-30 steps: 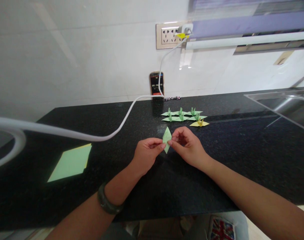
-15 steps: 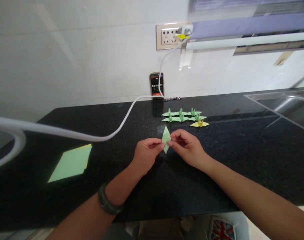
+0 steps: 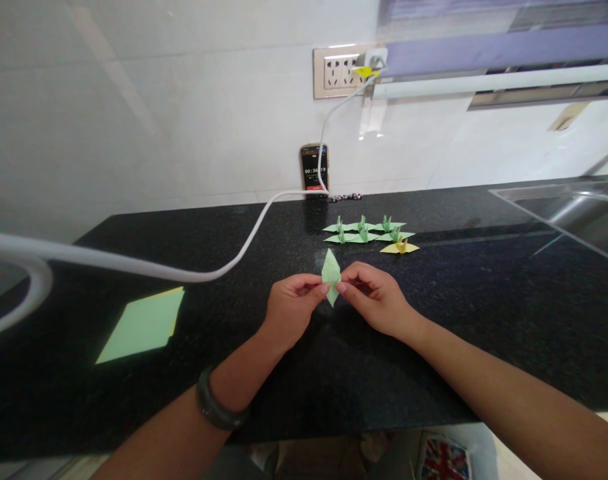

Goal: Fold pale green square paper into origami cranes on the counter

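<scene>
Both my hands hold a small folded green paper piece (image 3: 331, 272), a diamond-shaped origami form, just above the black countertop (image 3: 434, 320). My left hand (image 3: 291, 308) pinches its left side between thumb and forefinger. My right hand (image 3: 371, 297) pinches its right side the same way. The paper stands upright between the fingertips, its upper point free. My left wrist wears a dark bracelet (image 3: 215, 408).
Several finished green paper cranes (image 3: 363, 231) and a yellow crane (image 3: 399, 247) stand behind my hands. A stack of green and yellow paper sheets (image 3: 143, 324) lies at the left. A phone (image 3: 314, 169) leans on the wall; a white cable (image 3: 184, 270) crosses the counter. A sink (image 3: 574, 207) is at right.
The paper piece has been turned slightly between my fingers and its top point now leans more upright. Both hands stay in nearly the same place.
</scene>
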`<state>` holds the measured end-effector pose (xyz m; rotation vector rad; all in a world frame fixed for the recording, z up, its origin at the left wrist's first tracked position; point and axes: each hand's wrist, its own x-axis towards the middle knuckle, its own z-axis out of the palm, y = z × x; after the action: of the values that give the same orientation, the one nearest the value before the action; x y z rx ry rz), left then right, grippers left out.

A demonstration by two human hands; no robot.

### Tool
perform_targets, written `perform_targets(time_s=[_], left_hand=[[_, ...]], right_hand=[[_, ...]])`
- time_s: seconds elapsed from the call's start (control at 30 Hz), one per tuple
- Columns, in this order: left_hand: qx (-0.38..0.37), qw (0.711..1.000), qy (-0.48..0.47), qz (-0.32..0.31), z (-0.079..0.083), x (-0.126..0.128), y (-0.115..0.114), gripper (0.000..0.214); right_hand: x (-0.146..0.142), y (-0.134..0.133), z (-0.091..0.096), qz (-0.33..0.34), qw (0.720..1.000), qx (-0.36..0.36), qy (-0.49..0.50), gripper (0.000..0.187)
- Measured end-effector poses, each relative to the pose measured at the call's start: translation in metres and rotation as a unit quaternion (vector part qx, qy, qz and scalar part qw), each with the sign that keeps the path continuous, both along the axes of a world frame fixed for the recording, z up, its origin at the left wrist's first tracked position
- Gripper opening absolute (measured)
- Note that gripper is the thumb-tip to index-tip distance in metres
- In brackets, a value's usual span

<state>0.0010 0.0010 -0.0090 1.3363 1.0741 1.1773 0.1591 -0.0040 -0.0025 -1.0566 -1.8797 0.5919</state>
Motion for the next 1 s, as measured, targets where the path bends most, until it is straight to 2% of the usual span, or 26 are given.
perform_targets(time_s=[0.13, 0.27, 0.47, 0.6, 0.8, 1.0], left_hand=[[0.041, 0.996, 0.076, 0.007, 0.0013, 0.0007, -0.0055, 0.020], [0.060, 0.990, 0.125, -0.005, 0.0052, 0.0013, -0.0092, 0.020], [0.032, 0.992, 0.121, -0.004, 0.0050, 0.0008, -0.0078, 0.020], [0.030, 0.992, 0.120, -0.006, 0.0047, 0.0013, -0.0084, 0.020], [0.059, 0.986, 0.153, -0.035, 0.0067, 0.0015, -0.0104, 0.021], [0.071, 0.983, 0.165, -0.036, 0.0074, 0.0003, -0.0105, 0.022]], right_hand=[[-0.0011, -0.0012, -0.0001, -0.048, 0.998, 0.018, -0.022, 0.011], [-0.0012, -0.0023, -0.0017, -0.071, 0.994, 0.074, -0.049, 0.012], [-0.0013, -0.0049, -0.0009, -0.010, 0.986, 0.142, -0.083, 0.008], [-0.0012, -0.0067, 0.0009, -0.003, 0.982, 0.160, -0.103, 0.010], [0.0001, -0.0060, 0.0024, -0.016, 0.979, 0.164, -0.119, 0.011], [0.0013, -0.0059, 0.0032, -0.004, 0.978, 0.155, -0.141, 0.014]])
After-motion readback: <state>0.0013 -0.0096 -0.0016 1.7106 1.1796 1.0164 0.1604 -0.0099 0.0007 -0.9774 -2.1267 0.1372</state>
